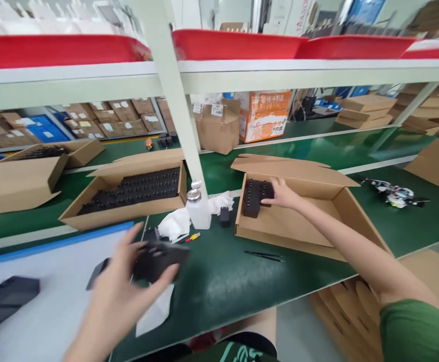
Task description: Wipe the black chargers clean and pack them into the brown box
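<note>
One black, flat-faced block (161, 260) in the left hand (116, 287)

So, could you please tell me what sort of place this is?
Probably a small-parts assembly or packing workshop: a green workbench, an open cardboard box partly filled with black parts, and red bins.

A pale shelf frame (298, 78) spans twelve o'clock above a green bench (212, 281). Grey floor (295, 327) shows at five o'clock.
</note>
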The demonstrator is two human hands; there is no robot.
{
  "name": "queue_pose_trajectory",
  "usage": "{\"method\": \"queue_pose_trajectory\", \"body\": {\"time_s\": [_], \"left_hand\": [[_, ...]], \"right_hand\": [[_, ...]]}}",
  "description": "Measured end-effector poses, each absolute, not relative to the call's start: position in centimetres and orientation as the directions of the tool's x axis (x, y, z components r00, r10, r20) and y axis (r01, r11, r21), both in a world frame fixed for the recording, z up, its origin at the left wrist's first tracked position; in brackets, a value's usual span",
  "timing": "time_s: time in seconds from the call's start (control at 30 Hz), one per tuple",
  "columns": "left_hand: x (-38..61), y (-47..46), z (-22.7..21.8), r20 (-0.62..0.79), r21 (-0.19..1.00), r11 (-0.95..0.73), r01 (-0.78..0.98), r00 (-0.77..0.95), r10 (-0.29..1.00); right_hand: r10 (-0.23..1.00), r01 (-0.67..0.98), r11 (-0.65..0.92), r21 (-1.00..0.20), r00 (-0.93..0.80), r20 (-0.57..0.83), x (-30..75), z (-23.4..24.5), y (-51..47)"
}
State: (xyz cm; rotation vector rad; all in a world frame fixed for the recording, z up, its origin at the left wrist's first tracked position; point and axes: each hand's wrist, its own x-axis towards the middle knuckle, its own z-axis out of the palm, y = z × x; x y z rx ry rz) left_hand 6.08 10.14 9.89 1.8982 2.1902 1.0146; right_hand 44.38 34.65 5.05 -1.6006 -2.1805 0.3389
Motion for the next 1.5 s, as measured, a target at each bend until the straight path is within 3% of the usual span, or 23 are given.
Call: {"method": "queue_pose_trajectory", "body": {"time_s": [0.1, 0.17, 0.23, 0.47, 0.6, 0.73, 0.87, 1.03, 1.2, 1.37, 1.5], "left_hand": [[12.7, 12.9, 10.7, 0.19, 0.61, -0.124, 0.783, 0.007, 0.982], [15.6, 14.5, 9.9, 0.15, 0.657, -0.137, 0.741, 0.049, 0.988], [17.2, 15.4, 8.4, 0.114, 0.699, -0.11, 0.707, 0.042, 0.993], [17.2, 14.4, 4.2, -0.166, 0.747, 0.213, 0.63, -0.133, 0.977], [15.3, 14.1, 3.9, -0.307, 0.81, 0.285, 0.512, -0.044, 0.951], [13.7, 14.1, 4.2, -0.344, 0.845, 0.315, 0.432, -0.013, 0.939], [11.7, 12.8, 5.1, -0.299, 0.85, 0.323, 0.416, -0.123, 0.946], [8.9, 11.1, 5.8, -0.099, 0.905, 0.193, 0.38, -0.254, 0.962], [11.8, 12.2, 4.7, 0.087, 0.854, -0.046, 0.518, -0.054, 0.995], [17.2, 16.1, 3.4, 0.262, 0.602, -0.437, 0.668, 0.352, 0.898], [19.0, 18.2, 2.4, 0.297, 0.556, -0.481, 0.678, 0.379, 0.877]], "right_hand": [[0.904, 0.789, 0.416, -0.451, -0.306, 0.297, 42.6, 9.1, 27.7], [0.806, 0.646, 0.592, -0.482, -0.486, 0.339, 40.6, 9.9, 21.9], [0.749, 0.568, 0.652, -0.502, -0.587, 0.307, 37.9, 8.3, 16.8], [0.894, 0.644, 0.448, -0.62, -0.332, 0.301, 30.4, -2.9, 13.1], [0.922, 0.652, 0.387, -0.652, -0.255, 0.292, 29.0, -4.2, 13.7], [0.944, 0.739, 0.323, -0.591, -0.207, 0.257, 27.8, -3.5, 14.0], [0.937, 0.735, 0.349, -0.581, -0.253, 0.243, 29.1, -0.1, 14.5], [0.926, 0.681, 0.375, -0.629, -0.245, 0.287, 36.9, 7.7, 18.5], [0.95, 0.673, 0.277, -0.686, -0.3, 0.089, 41.6, 8.1, 25.8], [0.905, 0.675, 0.343, -0.653, -0.424, 0.037, 40.7, 4.4, 28.2], [0.861, 0.698, 0.437, -0.568, -0.506, 0.041, 40.5, 3.4, 28.0]]}}
